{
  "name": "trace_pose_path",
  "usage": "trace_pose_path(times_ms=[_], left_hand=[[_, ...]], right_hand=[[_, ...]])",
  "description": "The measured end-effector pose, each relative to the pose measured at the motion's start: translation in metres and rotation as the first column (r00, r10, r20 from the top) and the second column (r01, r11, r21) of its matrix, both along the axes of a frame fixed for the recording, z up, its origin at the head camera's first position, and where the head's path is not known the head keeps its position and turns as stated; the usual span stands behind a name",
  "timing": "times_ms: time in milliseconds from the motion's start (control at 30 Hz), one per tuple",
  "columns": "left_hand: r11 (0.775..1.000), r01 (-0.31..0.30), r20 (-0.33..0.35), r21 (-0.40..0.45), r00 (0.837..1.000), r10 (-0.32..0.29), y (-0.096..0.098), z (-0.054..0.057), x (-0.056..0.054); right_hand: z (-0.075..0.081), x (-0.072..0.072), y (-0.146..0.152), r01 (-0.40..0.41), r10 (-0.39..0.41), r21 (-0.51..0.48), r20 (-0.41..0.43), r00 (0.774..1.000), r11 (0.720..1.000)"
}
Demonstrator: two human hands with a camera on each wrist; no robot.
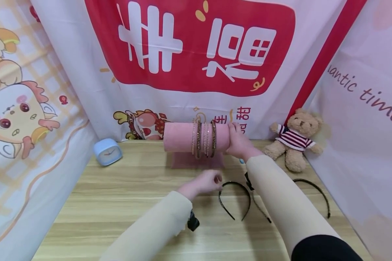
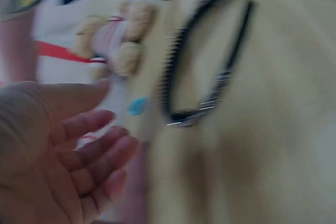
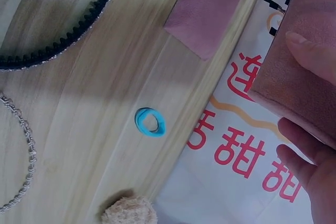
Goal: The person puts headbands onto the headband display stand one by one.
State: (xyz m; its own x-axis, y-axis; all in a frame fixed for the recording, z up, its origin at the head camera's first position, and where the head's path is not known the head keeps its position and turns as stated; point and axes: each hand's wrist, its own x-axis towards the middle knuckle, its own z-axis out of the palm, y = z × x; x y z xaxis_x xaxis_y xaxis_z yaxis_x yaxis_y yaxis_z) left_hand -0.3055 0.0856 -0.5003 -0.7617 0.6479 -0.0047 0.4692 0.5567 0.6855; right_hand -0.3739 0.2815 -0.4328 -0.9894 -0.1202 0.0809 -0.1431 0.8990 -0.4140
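A pink plush display roll (image 1: 179, 137) stands on its pink base (image 1: 197, 160) at the back of the table, with several beaded and chain-like headbands (image 1: 213, 139) around it. My right hand (image 1: 240, 143) grips the roll's right end; in the right wrist view the thumb (image 3: 310, 53) lies on the plush and fingers come round the edge. My left hand (image 1: 204, 182) is over the table in front of the stand, fingers loosely bent and nothing in them. Just right of it lies a black headband (image 1: 249, 203), its toothed inner side showing in the left wrist view.
A thin, light headband (image 1: 261, 208) and a dark headband (image 1: 325, 197) lie farther right, partly behind my right sleeve. A blue hair tie (image 3: 150, 122) is near the back edge. A teddy bear (image 1: 295, 139) sits back right, a blue clock (image 1: 107, 152) back left. Printed cloth walls enclose the table.
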Motion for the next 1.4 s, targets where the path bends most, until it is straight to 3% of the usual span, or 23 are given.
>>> trace_pose_path(times_ms=[67, 133, 333, 467, 600, 700, 867, 1067, 1133, 1200, 1333, 1400], left_hand=[[0.997, 0.007, 0.054, -0.083, 0.999, -0.003, 0.007, -0.016, 0.001], [0.991, -0.038, 0.069, -0.129, 0.997, 0.047, 0.014, -0.027, 0.002], [0.969, -0.145, -0.025, -0.201, 0.989, 0.143, 0.030, -0.043, 0.006], [0.959, -0.210, -0.087, -0.192, 0.977, 0.197, 0.037, -0.051, 0.007], [0.948, -0.253, -0.109, -0.194, 0.966, 0.236, 0.040, -0.053, 0.010], [0.945, -0.266, -0.071, -0.191, 0.964, 0.257, 0.039, -0.051, 0.011], [0.950, -0.285, 0.038, -0.126, 0.956, 0.292, 0.029, -0.046, 0.011], [0.969, -0.235, 0.228, 0.073, 0.950, 0.213, 0.009, -0.023, 0.018], [0.959, -0.230, 0.334, 0.163, 0.928, 0.166, 0.001, -0.013, 0.021], [0.943, -0.240, 0.443, 0.232, 0.889, 0.117, -0.008, -0.005, 0.021], [0.899, -0.294, 0.624, 0.324, 0.781, 0.030, -0.035, 0.011, 0.021], [0.882, -0.319, 0.675, 0.348, 0.738, 0.000, -0.051, 0.018, 0.019]], right_hand=[[0.000, 0.000, 0.000, -0.002, 0.002, -0.008, 0.001, 1.000, 1.000], [0.001, 0.001, 0.001, -0.005, 0.005, -0.016, 0.003, 1.000, 1.000], [0.004, 0.003, -0.001, -0.006, 0.006, -0.033, 0.019, 1.000, 0.999], [0.004, 0.001, -0.001, -0.002, 0.002, -0.026, 0.022, 1.000, 1.000], [0.002, -0.001, 0.000, 0.005, -0.005, -0.016, 0.015, 1.000, 1.000], [0.001, -0.002, 0.000, 0.006, -0.006, -0.025, 0.015, 1.000, 1.000], [-0.002, -0.002, 0.002, 0.009, -0.008, -0.034, 0.014, 1.000, 0.999], [-0.001, 0.001, 0.002, 0.009, -0.008, -0.032, 0.027, 1.000, 0.999], [0.000, 0.002, 0.002, 0.010, -0.009, -0.028, 0.022, 1.000, 1.000], [0.001, 0.003, 0.002, 0.013, -0.012, -0.023, 0.016, 1.000, 1.000], [0.000, 0.002, 0.001, 0.016, -0.015, -0.027, 0.015, 1.000, 1.000], [0.000, 0.001, 0.001, 0.019, -0.019, -0.029, 0.019, 1.000, 0.999]])
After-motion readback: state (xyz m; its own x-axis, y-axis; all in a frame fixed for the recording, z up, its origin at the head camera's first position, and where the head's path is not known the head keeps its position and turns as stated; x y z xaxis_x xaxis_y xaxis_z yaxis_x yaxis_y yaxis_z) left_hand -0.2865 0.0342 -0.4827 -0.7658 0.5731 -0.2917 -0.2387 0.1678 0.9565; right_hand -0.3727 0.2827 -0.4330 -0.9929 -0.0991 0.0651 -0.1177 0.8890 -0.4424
